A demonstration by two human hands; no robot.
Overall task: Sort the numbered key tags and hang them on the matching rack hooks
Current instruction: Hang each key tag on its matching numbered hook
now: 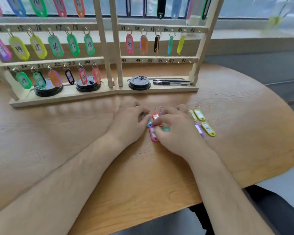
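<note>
Two wooden racks (107, 53) stand at the back of the table, most hooks carrying coloured numbered tags. The bottom right row of hooks (156, 61), marked 43 to 48, is bare. Loose tags lie in a small pile on the table: a pink tag (153, 135), a red tag (155, 116), a blue tag (149, 123) and a green tag (165, 128). My left hand (131, 121) rests on the pile's left side with curled fingers touching the blue tag. My right hand (175, 129) covers the pile's right side, fingertips on the tags; what it holds is hidden.
Yellow tags (199, 114) and a purple tag (199, 130) lie right of my right hand. Black cup lids (139, 83) and pens (171, 82) sit on the rack bases. The wooden table (244, 133) curves away at the right edge.
</note>
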